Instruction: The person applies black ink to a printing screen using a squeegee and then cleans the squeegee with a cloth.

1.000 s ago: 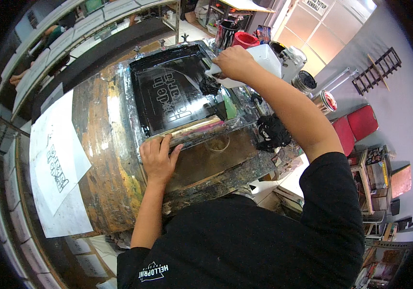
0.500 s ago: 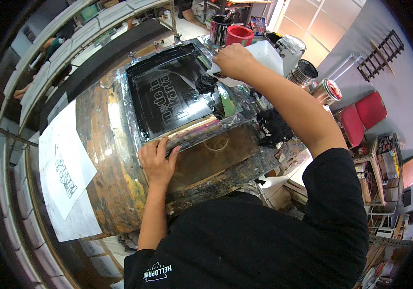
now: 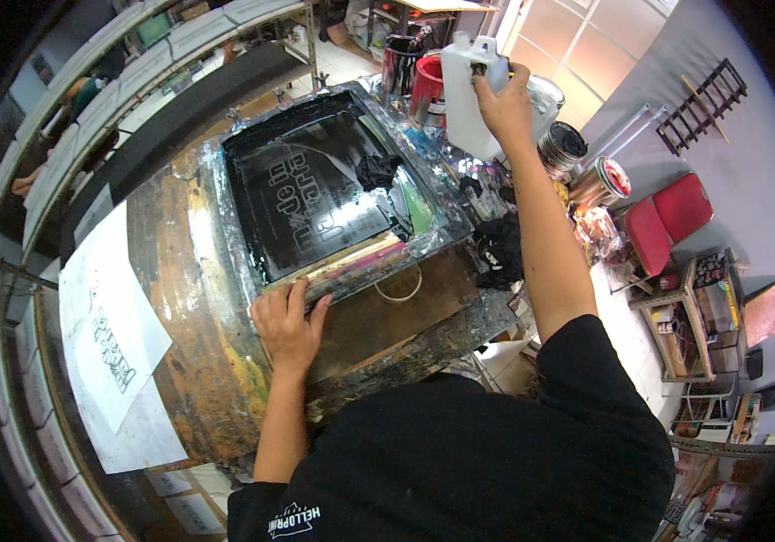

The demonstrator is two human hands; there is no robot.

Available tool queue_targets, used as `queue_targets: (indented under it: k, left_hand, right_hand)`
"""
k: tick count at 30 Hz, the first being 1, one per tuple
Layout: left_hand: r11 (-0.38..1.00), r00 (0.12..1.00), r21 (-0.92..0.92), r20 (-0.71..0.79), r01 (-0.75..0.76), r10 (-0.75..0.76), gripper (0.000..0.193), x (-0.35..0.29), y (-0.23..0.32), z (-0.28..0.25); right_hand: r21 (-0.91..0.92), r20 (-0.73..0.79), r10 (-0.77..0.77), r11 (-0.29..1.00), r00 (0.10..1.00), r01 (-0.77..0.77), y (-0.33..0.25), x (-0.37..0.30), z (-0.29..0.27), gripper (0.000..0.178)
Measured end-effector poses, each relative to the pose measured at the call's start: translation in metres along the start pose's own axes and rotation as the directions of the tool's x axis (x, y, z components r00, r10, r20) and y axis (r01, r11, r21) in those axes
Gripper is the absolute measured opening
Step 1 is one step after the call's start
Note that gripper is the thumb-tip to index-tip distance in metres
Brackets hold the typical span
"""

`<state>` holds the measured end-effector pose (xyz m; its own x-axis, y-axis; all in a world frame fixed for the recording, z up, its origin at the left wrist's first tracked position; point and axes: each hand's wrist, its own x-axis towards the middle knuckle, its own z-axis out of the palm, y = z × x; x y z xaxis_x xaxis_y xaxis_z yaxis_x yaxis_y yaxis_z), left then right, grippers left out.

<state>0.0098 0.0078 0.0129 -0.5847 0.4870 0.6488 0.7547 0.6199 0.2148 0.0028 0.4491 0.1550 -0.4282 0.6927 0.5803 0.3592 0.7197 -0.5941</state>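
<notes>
Jug [image 3: 465, 110] swung upright, now right of the frame [image 3: 415, 159]; right hand [image 3: 505, 104] grips it, left hand [image 3: 288, 318] on frame's near edge, grip unclear. Likely parking jug; needs level release.

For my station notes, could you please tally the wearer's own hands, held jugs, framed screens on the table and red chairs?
Left hand and right hand: 2
Held jug: 1
Framed screen: 1
Red chair: 1
Total: 5
</notes>
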Motion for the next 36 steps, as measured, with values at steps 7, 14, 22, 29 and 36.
queue_targets:
  k: [7,14,22,29,36]
  left_hand:
    - [1.000,1.000,0.004,-0.010,-0.008,0.008,0.044,0.000,-0.005,0.005]
    - [1.000,1.000,0.016,-0.009,-0.006,0.006,0.044,-0.002,-0.005,0.002]
    - [1.000,1.000,0.012,-0.021,-0.020,0.020,0.045,0.002,-0.006,0.003]
    - [0.999,0.999,0.029,-0.037,-0.021,0.022,0.045,0.001,-0.006,0.005]
    - [0.999,0.999,0.033,-0.030,-0.031,0.032,0.046,-0.003,-0.009,0.007]
  right_hand:
    - [0.109,-0.063,-0.010,0.994,0.998,0.017,0.057,-0.027,0.055,0.083]
    - [0.165,0.028,-0.036,0.986,0.999,0.031,0.064,-0.029,0.062,0.084]
    - [0.186,0.008,-0.071,0.980,0.997,0.068,0.066,-0.025,0.067,0.085]
    - [-0.034,0.003,-0.044,0.998,0.999,0.044,0.067,-0.025,0.057,0.114]
    - [0.026,-0.002,-0.197,0.980,0.980,0.197,0.016,-0.059,0.014,0.073]
